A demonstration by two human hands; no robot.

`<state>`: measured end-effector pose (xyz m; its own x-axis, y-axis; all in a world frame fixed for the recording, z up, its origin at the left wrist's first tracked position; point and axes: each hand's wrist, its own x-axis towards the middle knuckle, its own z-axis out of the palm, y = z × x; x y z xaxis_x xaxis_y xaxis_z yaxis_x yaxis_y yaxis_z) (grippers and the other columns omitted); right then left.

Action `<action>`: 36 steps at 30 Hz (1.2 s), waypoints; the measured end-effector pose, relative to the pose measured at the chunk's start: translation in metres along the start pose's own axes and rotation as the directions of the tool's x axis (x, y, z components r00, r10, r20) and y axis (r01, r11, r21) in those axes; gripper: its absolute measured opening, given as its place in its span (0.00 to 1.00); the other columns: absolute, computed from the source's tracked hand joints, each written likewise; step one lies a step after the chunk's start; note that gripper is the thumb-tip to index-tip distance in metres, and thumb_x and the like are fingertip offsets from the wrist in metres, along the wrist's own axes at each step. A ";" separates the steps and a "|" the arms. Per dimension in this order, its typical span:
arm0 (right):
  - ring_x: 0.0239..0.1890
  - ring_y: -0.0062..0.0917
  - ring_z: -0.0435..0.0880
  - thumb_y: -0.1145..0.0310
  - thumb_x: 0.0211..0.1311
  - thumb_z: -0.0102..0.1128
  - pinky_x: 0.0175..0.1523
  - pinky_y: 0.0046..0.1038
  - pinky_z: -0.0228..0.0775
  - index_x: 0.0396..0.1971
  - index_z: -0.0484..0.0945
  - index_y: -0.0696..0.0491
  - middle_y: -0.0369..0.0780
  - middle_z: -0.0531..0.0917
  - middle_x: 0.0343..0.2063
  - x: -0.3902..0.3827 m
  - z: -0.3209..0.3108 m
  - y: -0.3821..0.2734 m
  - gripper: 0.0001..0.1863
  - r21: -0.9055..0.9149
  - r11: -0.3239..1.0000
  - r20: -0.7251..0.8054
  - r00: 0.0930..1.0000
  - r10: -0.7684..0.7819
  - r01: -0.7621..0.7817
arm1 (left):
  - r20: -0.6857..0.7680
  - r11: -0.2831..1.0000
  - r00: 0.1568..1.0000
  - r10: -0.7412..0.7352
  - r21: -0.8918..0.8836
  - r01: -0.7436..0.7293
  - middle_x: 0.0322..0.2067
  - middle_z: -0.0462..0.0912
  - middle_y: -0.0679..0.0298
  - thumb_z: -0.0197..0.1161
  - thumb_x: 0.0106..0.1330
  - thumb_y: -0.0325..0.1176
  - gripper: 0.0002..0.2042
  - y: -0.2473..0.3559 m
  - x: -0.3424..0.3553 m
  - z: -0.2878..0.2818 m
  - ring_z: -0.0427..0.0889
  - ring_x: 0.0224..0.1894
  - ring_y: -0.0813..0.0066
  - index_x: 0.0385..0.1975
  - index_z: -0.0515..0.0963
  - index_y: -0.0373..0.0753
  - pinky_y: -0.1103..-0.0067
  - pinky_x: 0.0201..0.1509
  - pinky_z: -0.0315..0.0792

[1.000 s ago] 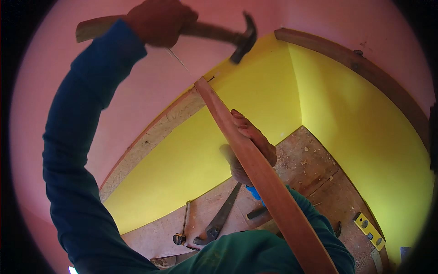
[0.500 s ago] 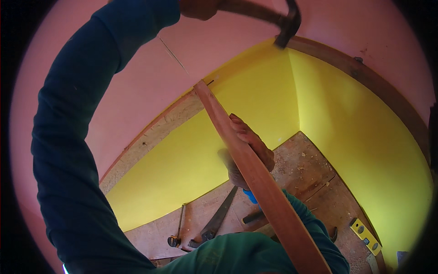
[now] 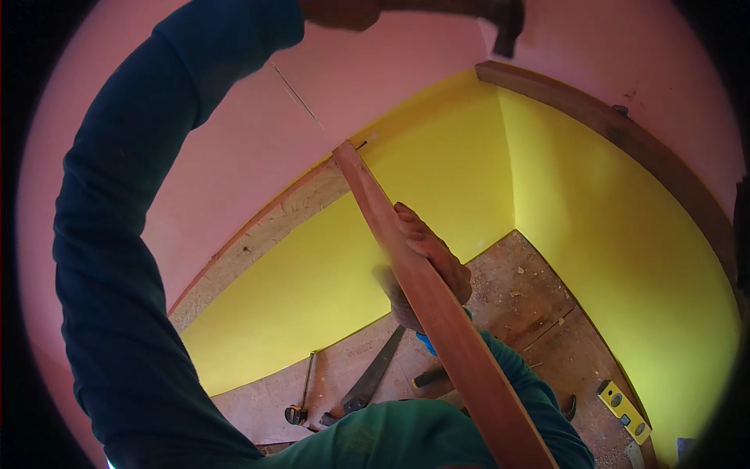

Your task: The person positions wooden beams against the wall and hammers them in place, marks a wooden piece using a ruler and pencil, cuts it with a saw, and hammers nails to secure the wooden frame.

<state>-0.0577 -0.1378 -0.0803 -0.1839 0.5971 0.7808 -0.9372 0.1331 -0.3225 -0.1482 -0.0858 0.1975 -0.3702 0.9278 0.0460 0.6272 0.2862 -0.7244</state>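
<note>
My left hand, on a raised arm at the top, is closed on the handle of a claw hammer. The hammer head is blurred and hangs in the air, well apart from the wood. My right hand is wrapped round a long reddish-brown wooden board from beneath, with fingers on its right side and the thumb on its left. That board slants from the bottom edge up to the wall, where its far end meets a wooden batten. A dark nail sticks out beside this end.
Another wooden batten runs along the right wall. On the dusty wooden floor lie a handsaw, a tape measure partly drawn out, a dark-handled tool and a yellow spirit level. Pink-and-yellow walls meet in a corner.
My left hand has lifted the hammer up and slightly right, away from the wood. My right hand has slid slightly down, still round the board, which has shifted a little.
</note>
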 end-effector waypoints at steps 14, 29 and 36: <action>0.44 0.39 0.70 0.79 0.32 0.64 0.47 0.36 0.64 0.34 0.65 0.56 0.47 0.73 0.36 0.003 0.002 -0.003 0.23 -0.032 0.998 -0.002 0.998 -0.057 0.056 | -0.355 0.967 0.928 -0.116 -0.255 0.023 0.22 0.71 0.58 0.58 0.44 0.27 0.18 -0.033 -0.117 0.035 0.72 0.22 0.70 0.38 0.67 0.33 0.79 0.25 0.69; 0.49 0.34 0.64 0.74 0.46 0.52 0.54 0.34 0.52 0.42 0.60 0.58 0.48 0.65 0.45 0.003 -0.005 -0.021 0.21 -0.175 0.978 0.105 0.985 0.134 -0.114 | 0.479 -0.467 0.664 -0.575 -0.858 0.215 0.08 0.66 0.66 0.53 0.40 0.19 0.09 0.159 -0.301 0.179 0.66 0.08 0.81 0.20 0.61 0.36 0.84 0.10 0.61; 0.48 0.29 0.64 0.75 0.46 0.52 0.52 0.28 0.55 0.43 0.61 0.58 0.45 0.66 0.45 0.008 -0.002 -0.033 0.21 -0.270 0.954 0.046 0.988 0.148 -0.130 | 0.548 -0.528 0.704 -0.452 -0.801 0.283 0.10 0.66 0.66 0.54 0.39 0.21 0.10 0.192 -0.350 0.199 0.66 0.08 0.81 0.20 0.61 0.37 0.84 0.10 0.62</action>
<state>-0.0277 -0.1354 -0.0647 -0.3339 0.5733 0.7482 -0.7901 0.2627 -0.5539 -0.0349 -0.4028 -0.0951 -0.9195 0.3926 -0.0167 0.1124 0.3035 0.9462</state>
